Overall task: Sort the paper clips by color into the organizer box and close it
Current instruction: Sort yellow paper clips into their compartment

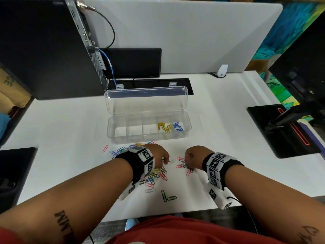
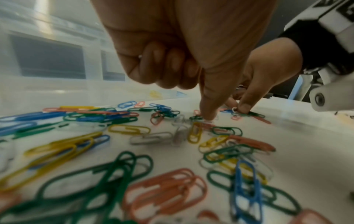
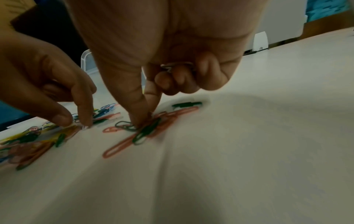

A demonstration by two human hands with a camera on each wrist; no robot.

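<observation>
- The box [image 1: 149,136] is sitting lid-open just beyond the clips [image 1: 154,175], probably so sorted colours drop straight in; yellow clips [image 1: 164,127] and blue clips [image 1: 178,128] are already lying in its two rightmost cells, the other cells looking bare.
- The left hand [image 1: 158,157] is working near the box's front wall, index finger [image 2: 209,112] pressing down by a green clip, remaining fingers curled in; whether they enclose anything I cannot tell.
- The right hand [image 1: 193,158] is pinching thumb and forefinger together on a green clip [image 3: 145,131] over pink ones, right of the pile, while the curled fingers are clutching what looks like a pale clip [image 3: 176,66], likely gathering one colour per trip.
</observation>
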